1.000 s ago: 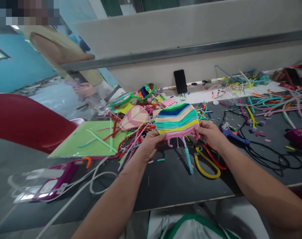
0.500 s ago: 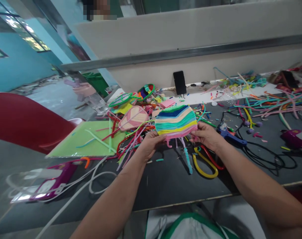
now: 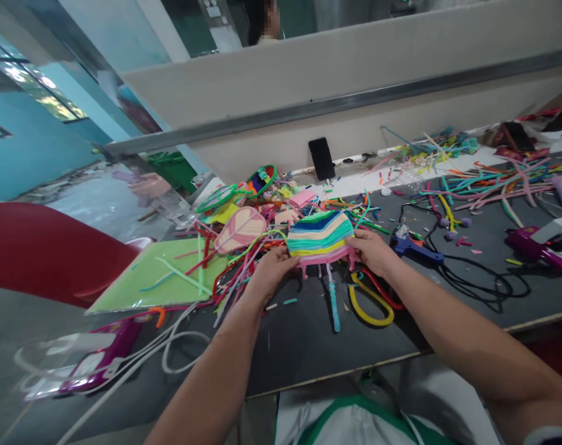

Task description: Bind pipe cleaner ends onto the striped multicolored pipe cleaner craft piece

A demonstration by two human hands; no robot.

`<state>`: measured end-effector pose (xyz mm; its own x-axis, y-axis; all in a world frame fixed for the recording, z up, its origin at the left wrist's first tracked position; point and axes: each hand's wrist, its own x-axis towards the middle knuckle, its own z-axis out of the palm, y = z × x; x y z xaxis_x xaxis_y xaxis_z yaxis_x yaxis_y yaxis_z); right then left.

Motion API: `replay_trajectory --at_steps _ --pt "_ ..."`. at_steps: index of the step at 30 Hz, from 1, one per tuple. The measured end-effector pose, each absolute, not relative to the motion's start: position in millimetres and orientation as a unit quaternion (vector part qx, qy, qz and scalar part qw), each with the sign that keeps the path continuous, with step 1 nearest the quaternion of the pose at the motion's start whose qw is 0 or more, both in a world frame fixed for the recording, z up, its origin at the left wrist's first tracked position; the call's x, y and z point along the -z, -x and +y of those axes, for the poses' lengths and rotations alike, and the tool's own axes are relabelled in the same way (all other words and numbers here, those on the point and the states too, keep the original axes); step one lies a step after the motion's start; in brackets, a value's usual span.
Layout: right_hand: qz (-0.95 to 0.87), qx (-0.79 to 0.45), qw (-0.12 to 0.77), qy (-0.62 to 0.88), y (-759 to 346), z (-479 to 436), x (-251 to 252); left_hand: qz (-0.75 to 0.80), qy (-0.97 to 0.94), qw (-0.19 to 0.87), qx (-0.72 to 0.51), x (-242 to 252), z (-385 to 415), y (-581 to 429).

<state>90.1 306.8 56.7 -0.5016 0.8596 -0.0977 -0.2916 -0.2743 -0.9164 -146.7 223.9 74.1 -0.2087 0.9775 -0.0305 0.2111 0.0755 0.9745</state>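
In the head view, a striped panel (image 3: 320, 238) (green, blue, cream, yellow and pink bands) is just right of the frame's centre. The left hand (image 3: 274, 270) pinches its lower left edge between thumb and fingers, the right hand (image 3: 373, 251) its right edge. A blue glue gun (image 3: 415, 250) lies farther right, on the dark table (image 3: 304, 349).
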Motion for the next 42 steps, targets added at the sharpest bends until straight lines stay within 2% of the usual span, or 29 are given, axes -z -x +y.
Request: replay_trajectory --at_steps 3,5,10,15,24,35,42 --pt "-0.457 -0.73 0.397 0.318 -89 307 -56 0.676 -0.562 0.124 -0.461 -84 223 138" --pt "-0.448 -0.738 0.393 0.317 -88 306 -57 0.669 -0.636 0.052 -0.381 -89 224 123" --pt "-0.439 -0.76 0.366 0.31 -87 302 -61 0.626 -0.748 0.078 -0.206 -90 243 85" --pt "-0.419 -0.761 0.366 0.335 -87 302 -63 0.626 -0.757 0.1 -0.155 -81 261 78" --pt "-0.41 -0.771 0.357 0.331 -87 307 -57 0.59 -0.746 0.141 -0.276 -59 265 88" --pt "-0.395 -0.769 0.363 0.348 -86 308 -57 0.579 -0.725 0.185 -0.324 -58 265 83" --pt "-0.327 -0.785 0.374 0.37 -93 315 -64 0.542 -0.599 0.125 -0.576 -77 259 109"
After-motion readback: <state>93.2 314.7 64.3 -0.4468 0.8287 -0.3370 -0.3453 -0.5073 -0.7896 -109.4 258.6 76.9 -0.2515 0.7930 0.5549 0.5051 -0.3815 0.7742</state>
